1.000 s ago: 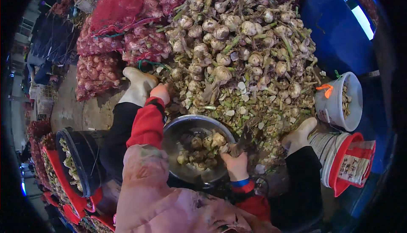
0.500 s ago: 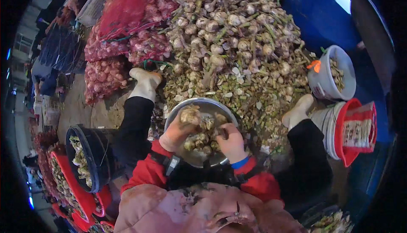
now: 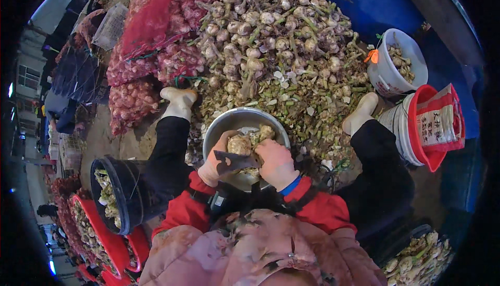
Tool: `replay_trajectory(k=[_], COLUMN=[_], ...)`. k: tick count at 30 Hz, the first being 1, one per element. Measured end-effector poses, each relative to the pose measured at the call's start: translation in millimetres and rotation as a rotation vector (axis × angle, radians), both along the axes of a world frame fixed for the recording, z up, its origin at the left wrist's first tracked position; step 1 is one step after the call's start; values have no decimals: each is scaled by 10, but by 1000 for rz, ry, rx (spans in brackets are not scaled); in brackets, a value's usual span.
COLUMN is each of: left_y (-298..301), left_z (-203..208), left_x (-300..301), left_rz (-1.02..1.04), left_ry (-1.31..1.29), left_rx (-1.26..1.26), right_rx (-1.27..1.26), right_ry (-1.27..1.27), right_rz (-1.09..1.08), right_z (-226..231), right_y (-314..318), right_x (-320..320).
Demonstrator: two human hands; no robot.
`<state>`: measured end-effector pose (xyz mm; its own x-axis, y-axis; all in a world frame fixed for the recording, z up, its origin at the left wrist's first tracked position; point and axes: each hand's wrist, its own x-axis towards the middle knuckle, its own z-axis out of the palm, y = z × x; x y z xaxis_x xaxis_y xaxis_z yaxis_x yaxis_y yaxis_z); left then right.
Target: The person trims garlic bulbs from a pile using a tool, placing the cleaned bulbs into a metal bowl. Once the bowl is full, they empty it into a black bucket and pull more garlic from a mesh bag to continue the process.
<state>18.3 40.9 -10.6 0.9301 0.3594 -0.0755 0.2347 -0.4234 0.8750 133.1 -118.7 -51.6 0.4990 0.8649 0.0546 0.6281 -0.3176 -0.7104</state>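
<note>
Over the metal basin (image 3: 214, 125) between my knees, my left hand (image 3: 212, 163), in a pale glove, is closed around a garlic bulb (image 3: 239, 144). My right hand (image 3: 277, 162), gloved too, grips a knife with a broad dark blade (image 3: 232, 162). The blade points left, just below the bulb and close to the left hand. Its handle is mostly hidden in the right fingers. More garlic (image 3: 266, 132) lies in the basin, partly covered by my hands.
A large garlic heap (image 3: 281, 41) with trimmings spreads ahead. Red mesh sacks (image 3: 133, 101) stand left. A black bucket (image 3: 138, 192) is by my left leg; a grey bucket (image 3: 388, 72) and stacked buckets with a red one (image 3: 422, 109) stand right.
The knife blade has come into clear view, lying across toward the left hand. My hands have drawn closer together, the right one shifting left. The whole view has tilted slightly.
</note>
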Motion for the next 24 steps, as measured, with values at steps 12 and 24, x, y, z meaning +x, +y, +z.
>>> replay_trajectory(k=[12, 24], left_y=[-301, -312], left_z=[473, 211], left_x=[-206, 157], left_rz=[22, 308], left_ry=[33, -382], left_rx=[38, -1101], right_rx=[-236, 530], right_ry=[352, 260], right_rz=[-276, -132], right_z=[-694, -148], right_y=[-73, -2], right_x=[435, 78])
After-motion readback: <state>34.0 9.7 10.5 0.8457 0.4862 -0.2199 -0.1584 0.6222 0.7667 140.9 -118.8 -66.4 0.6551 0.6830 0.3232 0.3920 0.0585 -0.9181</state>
